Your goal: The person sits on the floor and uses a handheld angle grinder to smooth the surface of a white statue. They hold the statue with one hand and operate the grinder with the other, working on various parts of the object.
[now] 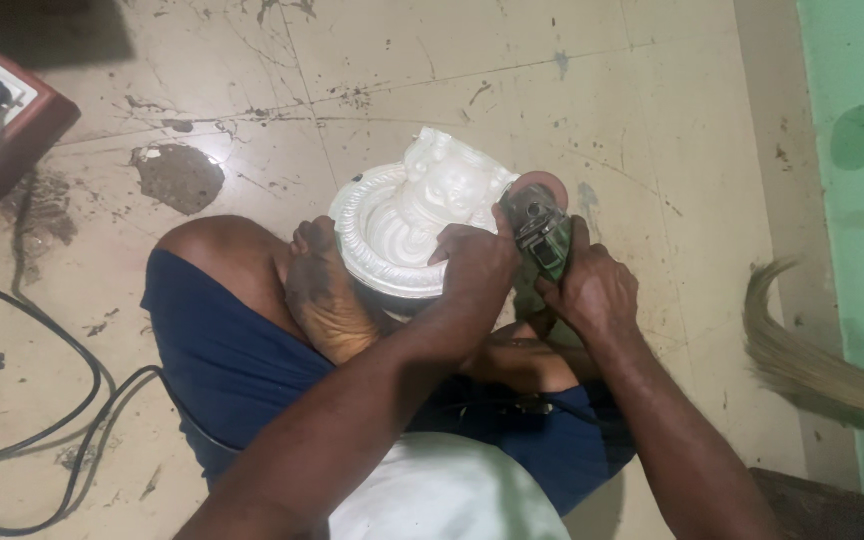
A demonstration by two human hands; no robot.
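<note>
Grinder at white casting's edge

The white cast ornament under the fingers of the left hand looked like matt plaster, its relief chalky and finely ribbed. The grinder gripped in the right hand had a dull green, dusty casing, apparently plastic. The floor beyond the fingertips was scuffed, stained, cracked stone or tile.
</note>
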